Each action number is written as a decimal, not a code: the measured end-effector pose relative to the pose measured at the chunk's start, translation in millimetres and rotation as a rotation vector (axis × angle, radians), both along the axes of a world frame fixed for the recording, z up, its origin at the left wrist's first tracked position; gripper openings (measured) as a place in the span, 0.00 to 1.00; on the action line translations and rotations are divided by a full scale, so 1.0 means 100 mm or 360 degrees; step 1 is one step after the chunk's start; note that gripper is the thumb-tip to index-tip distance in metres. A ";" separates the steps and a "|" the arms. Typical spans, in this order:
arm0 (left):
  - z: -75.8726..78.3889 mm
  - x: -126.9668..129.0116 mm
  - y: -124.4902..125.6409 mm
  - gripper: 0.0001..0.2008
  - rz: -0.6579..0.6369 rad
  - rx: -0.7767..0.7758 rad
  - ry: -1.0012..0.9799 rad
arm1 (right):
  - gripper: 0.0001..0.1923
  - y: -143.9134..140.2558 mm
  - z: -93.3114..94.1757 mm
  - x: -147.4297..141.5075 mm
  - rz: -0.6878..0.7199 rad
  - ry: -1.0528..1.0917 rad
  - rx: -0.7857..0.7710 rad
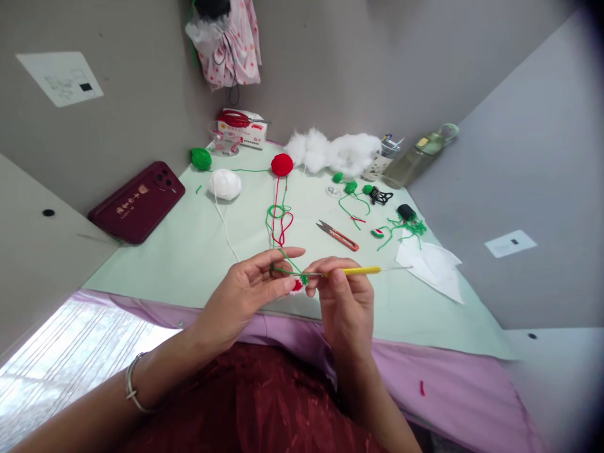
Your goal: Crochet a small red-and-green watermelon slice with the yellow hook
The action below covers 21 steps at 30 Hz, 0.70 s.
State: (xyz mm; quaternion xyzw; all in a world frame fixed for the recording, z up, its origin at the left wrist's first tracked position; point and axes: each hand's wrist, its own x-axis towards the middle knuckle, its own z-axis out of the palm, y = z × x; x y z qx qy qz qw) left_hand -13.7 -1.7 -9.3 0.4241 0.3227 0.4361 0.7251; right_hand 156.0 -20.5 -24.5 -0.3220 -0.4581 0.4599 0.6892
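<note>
Between thumb and fingers, my left hand (250, 283) pinches a small crocheted piece (297, 285) in red, white and green. Green yarn runs over the fingers of that hand. My right hand (346, 296) is closed around the yellow handle of a crochet hook (361, 271), whose metal tip reaches into the green edge of the piece. Strands lead back across the table to a red yarn ball (282, 165) and a white yarn ball (225, 184). A green yarn ball (201, 159) lies farther left.
Orange-handled thread snips (338, 235) lie beyond my right hand. White stuffing (330, 152), a pen cup (377, 165) and a bottle (418, 157) stand along the back. A dark red phone (136, 201) leans at left. Green yarn scraps (413, 223) and white paper (431, 264) lie at right.
</note>
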 end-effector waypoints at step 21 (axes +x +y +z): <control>0.13 0.02 -0.02 0.19 0.0227 0.0209 0.0316 | 0.15 -0.17 -0.02 0.11 -0.0498 -0.1383 0.0892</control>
